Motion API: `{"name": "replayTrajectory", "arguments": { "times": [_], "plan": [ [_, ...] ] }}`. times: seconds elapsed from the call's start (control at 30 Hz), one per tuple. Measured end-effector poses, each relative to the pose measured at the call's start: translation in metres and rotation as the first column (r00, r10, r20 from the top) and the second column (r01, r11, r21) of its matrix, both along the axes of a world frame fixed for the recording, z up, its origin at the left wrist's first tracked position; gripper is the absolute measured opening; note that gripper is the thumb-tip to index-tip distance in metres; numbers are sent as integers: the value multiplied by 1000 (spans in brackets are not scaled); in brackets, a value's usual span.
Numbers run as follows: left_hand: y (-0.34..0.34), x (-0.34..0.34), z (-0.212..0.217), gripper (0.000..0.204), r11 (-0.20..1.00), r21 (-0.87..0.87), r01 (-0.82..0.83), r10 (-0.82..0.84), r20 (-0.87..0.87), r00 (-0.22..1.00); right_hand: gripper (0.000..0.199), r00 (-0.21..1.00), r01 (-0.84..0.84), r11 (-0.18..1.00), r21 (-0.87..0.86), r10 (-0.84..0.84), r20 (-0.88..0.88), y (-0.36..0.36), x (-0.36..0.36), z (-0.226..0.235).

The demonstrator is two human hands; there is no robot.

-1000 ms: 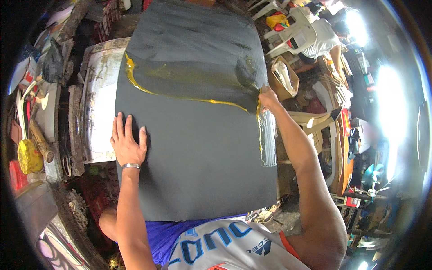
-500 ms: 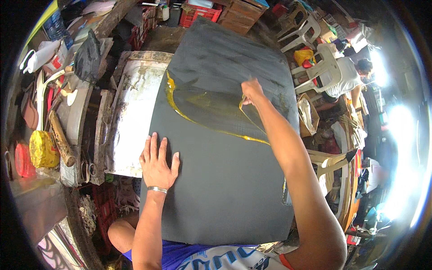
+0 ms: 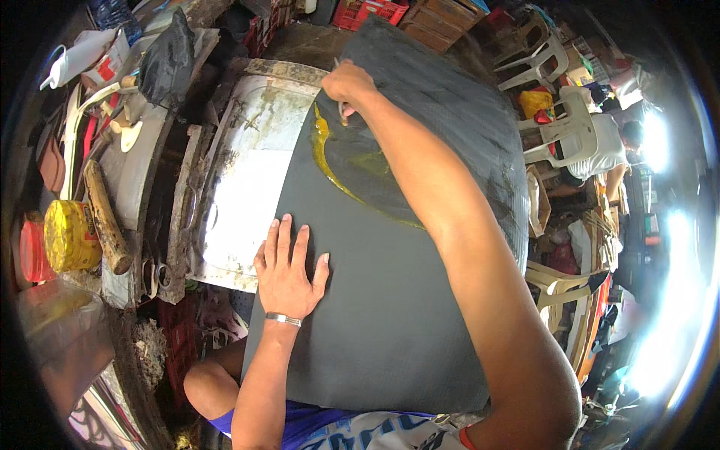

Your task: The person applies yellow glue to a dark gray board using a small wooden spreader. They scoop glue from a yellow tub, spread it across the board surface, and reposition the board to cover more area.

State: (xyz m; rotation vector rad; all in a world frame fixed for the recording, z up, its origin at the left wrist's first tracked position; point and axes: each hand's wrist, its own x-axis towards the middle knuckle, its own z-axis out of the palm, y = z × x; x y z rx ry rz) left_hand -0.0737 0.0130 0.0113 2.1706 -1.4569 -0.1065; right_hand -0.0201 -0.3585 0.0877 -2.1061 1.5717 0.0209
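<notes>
A large dark grey sheet [image 3: 375,315], rubber-like, lies in front of me. A curved band of thick yellow glue-like paste [image 3: 322,154] runs across it from the left edge, with thinner smears beyond. My left hand [image 3: 291,274] lies flat near the sheet's left edge, fingers stretched out, a metal bracelet at its wrist. At the far left edge, my right hand [image 3: 347,84] is closed around a thin spreader-like strip [image 3: 343,118]; only part of the strip shows below the fingers. My right forearm hides part of the paste band.
Beneath and left of the sheet is a pale stained board [image 3: 247,165]. On the left bench stand a yellow tub [image 3: 71,236], a wooden stick [image 3: 106,217] and a black bag [image 3: 166,64]. Plastic chairs [image 3: 562,135] and a seated person [image 3: 604,154] are at right.
My right hand has swept left and away to the sheet's far left edge with the strip. The view has shifted, while my left hand stays flat on the sheet.
</notes>
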Motion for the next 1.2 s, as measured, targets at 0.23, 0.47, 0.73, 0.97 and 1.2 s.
{"name": "replayTrajectory", "arguments": {
  "times": [0.23, 0.47, 0.73, 0.97, 1.2],
  "plan": [
    [1, 1, 2, 56, 1000, -28, -6, 6, -12, 1000, 53, 909, -365, 926, -99, 332, -251, -12, -7, 17],
    [2, 1, 0, 58, 1000, 3, -8, 8, 3, 1000, 49, 888, -428, 871, -240, 355, -293, -13, -38, -7],
    [2, 1, 0, 58, 1000, 4, -9, 9, 25, 1000, 46, 815, -578, 771, -266, 532, -229, 49, -35, -13],
    [3, 0, 1, 58, 1000, 3, -10, 10, 12, 1000, 42, 725, -686, 686, -242, 674, -142, 88, -31, 7],
    [4, 1, -1, 59, 999, 36, -7, 8, -14, 1000, 44, 871, -461, 864, -201, 398, -288, 23, -61, 23]
  ]
}}
